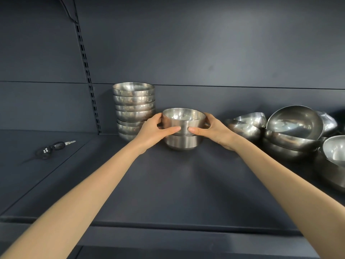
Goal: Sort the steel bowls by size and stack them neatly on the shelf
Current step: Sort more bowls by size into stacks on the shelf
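Note:
A steel bowl point(183, 117) sits nested on top of a second steel bowl point(182, 143) at the middle of the dark shelf point(168, 184). My left hand point(153, 130) grips the top bowl's left side, thumb across its front. My right hand point(212, 129) grips its right side the same way. Just behind and to the left stands a tall stack of several steel bowls point(134, 107), upright and nested.
At the right lies a loose heap of steel bowls point(291, 128), some tilted or on their sides. A bunch of keys point(54, 147) lies on the shelf at the left. A slotted upright rail point(87, 75) runs up the back panel.

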Tool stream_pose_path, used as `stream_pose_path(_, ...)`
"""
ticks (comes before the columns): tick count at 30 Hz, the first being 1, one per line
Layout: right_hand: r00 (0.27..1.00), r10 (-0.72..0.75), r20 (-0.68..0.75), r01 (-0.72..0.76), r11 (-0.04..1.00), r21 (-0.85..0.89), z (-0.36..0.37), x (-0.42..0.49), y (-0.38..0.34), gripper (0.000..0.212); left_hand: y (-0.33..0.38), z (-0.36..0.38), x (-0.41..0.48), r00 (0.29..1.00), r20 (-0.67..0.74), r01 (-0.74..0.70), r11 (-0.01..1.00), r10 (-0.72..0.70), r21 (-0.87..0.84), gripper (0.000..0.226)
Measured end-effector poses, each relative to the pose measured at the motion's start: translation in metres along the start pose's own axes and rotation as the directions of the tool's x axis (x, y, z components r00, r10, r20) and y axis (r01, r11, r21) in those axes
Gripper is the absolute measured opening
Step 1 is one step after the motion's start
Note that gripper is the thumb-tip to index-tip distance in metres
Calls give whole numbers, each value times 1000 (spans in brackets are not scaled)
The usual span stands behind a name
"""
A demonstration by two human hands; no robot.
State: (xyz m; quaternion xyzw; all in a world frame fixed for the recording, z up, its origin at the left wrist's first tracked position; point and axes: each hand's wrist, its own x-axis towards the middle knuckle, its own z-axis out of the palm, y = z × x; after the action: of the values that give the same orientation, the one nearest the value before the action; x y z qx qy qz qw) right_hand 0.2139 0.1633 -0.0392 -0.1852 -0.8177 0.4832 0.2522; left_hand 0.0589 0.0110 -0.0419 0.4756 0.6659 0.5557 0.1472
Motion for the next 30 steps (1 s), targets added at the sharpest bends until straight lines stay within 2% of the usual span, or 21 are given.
stream_pose_path(3,1000,9,-5,-9,1000,-12,0,-2,2,113,-3,1,2,1000,22,2,1000,-2,15,52)
stream_pose_path(8,999,12,-38,-12,1000,-1,0,-1,6,92,-7,1,6,1000,25,18,999,-18,26,61)
stream_pose_path(12,999,29,-45,-29,1000,-9,2,-3,5,104,-5,2,5,999,24,24,999,-25,41,58)
stream_pose_path(18,997,56,-43,-58,998,-36,2,-5,2,98,-2,2,3,997,59,35,996,-40,79,57)
stream_pose_path(21,997,58,-45,-60,997,-43,-2,-11,-2,106,-3,4,1,996,75,45,991,-55,124,58)
stream_pose_path(24,997,59,-54,-62,997,-48,-7,-18,-2,94,-4,5,-1,995,84,40,985,-55,168,65)
stream_pose_path(30,992,72,-105,-80,994,-73,-29,-35,3,87,7,9,-4,997,38,54,974,-64,218,43)
